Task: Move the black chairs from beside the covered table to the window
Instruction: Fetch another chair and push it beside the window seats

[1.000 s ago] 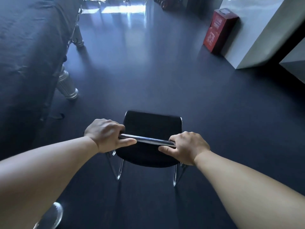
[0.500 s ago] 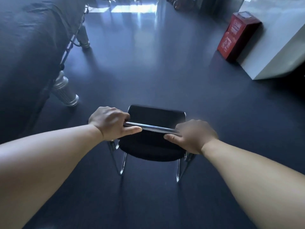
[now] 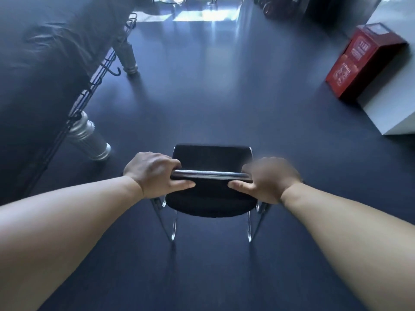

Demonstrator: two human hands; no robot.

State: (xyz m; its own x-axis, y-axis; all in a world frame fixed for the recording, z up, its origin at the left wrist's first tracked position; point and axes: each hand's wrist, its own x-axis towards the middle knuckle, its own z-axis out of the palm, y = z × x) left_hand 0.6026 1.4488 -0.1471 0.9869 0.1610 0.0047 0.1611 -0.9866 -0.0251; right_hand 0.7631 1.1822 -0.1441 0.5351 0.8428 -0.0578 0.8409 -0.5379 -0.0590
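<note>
A black chair [image 3: 211,158] with chrome legs is in front of me over the dark floor, seen from above and behind. My left hand [image 3: 155,173] grips the left end of its backrest's top bar. My right hand [image 3: 269,179] grips the right end of the same bar. The covered table [image 3: 45,63], under a dark cloth, runs along the left with thick silver legs [image 3: 89,140]. Bright light from the window falls on the floor [image 3: 202,16] far ahead.
A red box [image 3: 363,61] stands on the floor at the right against a white block or wall base [image 3: 393,108]. A black rack of hooks [image 3: 89,86] hangs along the table's edge. Dark objects sit at the far right top [image 3: 280,5].
The chair and both hands have moved forward along the floor. The table legs and the red box have slid nearer and lower in view, and more of the lit area ahead shows.
</note>
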